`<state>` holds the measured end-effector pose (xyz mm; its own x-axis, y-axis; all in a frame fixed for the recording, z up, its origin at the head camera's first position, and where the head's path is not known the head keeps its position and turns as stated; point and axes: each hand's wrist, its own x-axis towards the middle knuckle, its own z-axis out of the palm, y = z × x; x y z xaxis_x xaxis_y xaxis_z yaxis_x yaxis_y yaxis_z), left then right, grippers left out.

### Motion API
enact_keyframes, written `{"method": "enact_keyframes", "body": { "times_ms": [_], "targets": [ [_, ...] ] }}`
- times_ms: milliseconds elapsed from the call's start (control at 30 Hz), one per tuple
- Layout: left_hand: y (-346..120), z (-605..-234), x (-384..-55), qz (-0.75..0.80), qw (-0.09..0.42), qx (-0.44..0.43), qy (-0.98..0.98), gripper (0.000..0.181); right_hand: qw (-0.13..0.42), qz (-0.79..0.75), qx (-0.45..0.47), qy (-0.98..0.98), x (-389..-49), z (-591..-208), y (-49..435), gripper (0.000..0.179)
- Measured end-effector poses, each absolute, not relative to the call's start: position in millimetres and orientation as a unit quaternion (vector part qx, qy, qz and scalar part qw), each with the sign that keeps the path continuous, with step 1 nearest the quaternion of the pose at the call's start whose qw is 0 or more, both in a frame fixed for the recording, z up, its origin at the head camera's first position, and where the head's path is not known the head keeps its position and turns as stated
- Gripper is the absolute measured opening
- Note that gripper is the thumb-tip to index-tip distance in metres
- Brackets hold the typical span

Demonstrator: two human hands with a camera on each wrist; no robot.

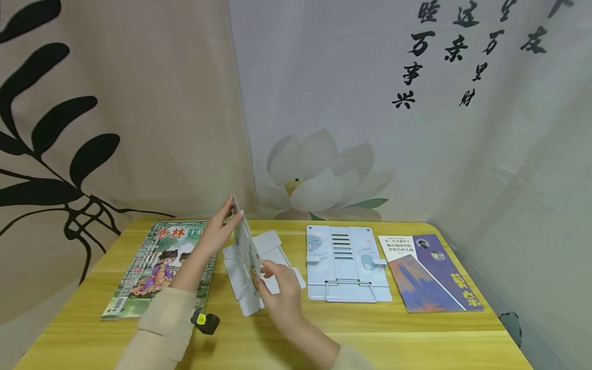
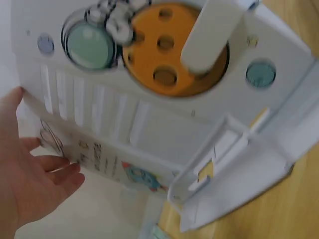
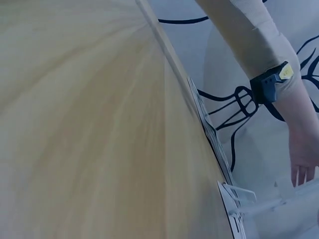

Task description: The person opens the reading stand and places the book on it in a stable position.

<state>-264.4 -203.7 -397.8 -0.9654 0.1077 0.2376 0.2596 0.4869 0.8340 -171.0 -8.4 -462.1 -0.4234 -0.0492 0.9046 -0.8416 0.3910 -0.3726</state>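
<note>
A white folding book stand (image 1: 247, 252) with cartoon prints is half raised, its panel standing steeply over flaps on the table. My left hand (image 1: 217, 228) holds the panel's top edge between thumb and fingers. In the left wrist view, that hand (image 2: 42, 169) is at the edge beside the slots, and the panel (image 2: 164, 124) shows an orange planet print, a side clip and a wire page holder (image 2: 199, 169). My right hand (image 1: 283, 298) pinches the panel's near edge with thumb and forefinger. In the right wrist view, only part of the stand (image 3: 232, 211) shows.
To the left lies a magazine (image 1: 157, 272), partly beneath my left forearm. A second book stand (image 1: 344, 267) lies flat right of my hands, and a purple-covered book (image 1: 435, 277) lies beyond it. The wooden table (image 1: 370, 344) meets a printed curtain at its back edge.
</note>
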Motion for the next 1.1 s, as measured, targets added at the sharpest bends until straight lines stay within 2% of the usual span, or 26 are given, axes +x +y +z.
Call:
{"method": "enact_keyframes", "body": {
  "times_ms": [200,333,533,700,1033,1100],
  "targets": [
    [-192.1,-399.1,-245.6,-0.523,0.081,-0.132,-0.838,0.070,0.439,0.453,0.305,-0.714,-171.4,-462.9,-20.2,0.052],
    [-189.3,-398.4,-235.0,-0.535,0.093,-0.134,-0.829,0.064,0.441,0.447,0.306,-0.716,-171.5,-463.0,-25.0,0.053],
    [-196.4,-396.5,-228.4,-0.559,0.082,-0.140,-0.813,0.056,0.422,0.436,0.336,-0.720,-173.1,-463.7,-24.5,0.055],
    [-203.7,-398.3,-231.3,-0.569,0.072,-0.158,-0.804,0.053,0.370,0.432,0.344,-0.747,-182.2,-472.5,-10.9,0.051],
    [-215.3,-395.1,-241.4,-0.585,0.040,-0.176,-0.791,0.052,0.168,0.365,0.240,-0.884,-211.0,-484.2,19.3,0.032],
    [-217.1,-394.7,-244.2,-0.586,0.031,-0.179,-0.790,0.052,0.145,0.343,0.228,-0.899,-217.9,-488.5,23.6,0.028]
  ]
}}
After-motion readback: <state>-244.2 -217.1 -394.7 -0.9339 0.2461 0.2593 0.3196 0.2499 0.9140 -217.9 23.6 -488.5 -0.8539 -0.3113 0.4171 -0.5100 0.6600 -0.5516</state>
